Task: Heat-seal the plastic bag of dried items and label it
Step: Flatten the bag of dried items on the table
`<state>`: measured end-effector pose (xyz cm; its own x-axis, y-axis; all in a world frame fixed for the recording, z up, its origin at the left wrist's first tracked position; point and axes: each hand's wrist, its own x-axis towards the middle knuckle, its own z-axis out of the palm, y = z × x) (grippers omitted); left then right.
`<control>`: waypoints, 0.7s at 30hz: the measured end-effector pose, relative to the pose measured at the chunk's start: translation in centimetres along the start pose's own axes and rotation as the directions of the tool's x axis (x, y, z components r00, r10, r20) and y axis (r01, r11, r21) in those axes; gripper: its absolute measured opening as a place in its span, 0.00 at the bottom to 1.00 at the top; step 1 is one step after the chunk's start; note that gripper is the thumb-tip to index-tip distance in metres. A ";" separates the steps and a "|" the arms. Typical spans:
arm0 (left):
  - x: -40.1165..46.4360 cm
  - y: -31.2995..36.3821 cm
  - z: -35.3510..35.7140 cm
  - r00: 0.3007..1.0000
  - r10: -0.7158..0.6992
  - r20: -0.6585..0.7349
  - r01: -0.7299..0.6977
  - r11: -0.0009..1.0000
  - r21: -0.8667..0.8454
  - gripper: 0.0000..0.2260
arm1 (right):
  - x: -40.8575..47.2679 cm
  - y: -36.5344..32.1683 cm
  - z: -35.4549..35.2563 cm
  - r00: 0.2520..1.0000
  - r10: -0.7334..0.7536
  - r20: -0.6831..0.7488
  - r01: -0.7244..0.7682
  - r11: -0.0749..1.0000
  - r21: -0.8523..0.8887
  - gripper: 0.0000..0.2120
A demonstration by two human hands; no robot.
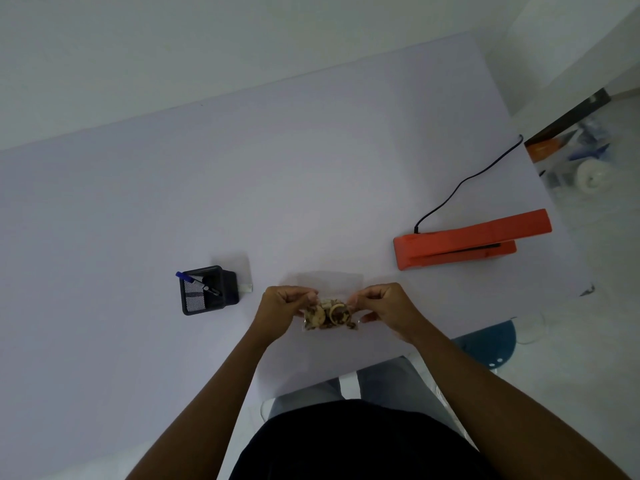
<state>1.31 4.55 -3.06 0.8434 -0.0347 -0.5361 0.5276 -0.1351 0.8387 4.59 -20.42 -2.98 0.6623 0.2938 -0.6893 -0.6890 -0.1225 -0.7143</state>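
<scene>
Both hands pinch the clear bag above the table.

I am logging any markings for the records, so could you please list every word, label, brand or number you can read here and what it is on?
None can be read.
Orange heat sealer: no visible text.
Pens in the black mesh holder: too small to read.
Plastic bag: no label visible.

bag's clear top faint, pen holder contents indistinct

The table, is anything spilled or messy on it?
Nothing stands out. The dried items sit inside the plastic bag held by the left hand and right hand; none lie loose on the table.
</scene>
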 end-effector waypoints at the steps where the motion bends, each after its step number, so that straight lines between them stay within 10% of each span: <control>1: 0.0 0.0 0.1 1.000 -0.008 -0.025 0.008 1.000 -0.016 0.06 | 0.0 0.1 0.1 1.000 0.001 -0.017 -0.001 1.000 0.013 0.07; 21: 0.5 -1.7 1.1 0.962 -0.109 -0.252 0.194 0.918 0.346 0.03 | 0.9 3.7 1.5 0.970 0.172 -0.172 -0.172 0.985 0.012 0.10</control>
<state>0.76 3.65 -4.88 0.7794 0.2304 -0.5826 0.6128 -0.4736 0.6326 2.19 -19.20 -6.05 0.5746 0.1008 -0.8122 -0.7964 -0.1600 -0.5832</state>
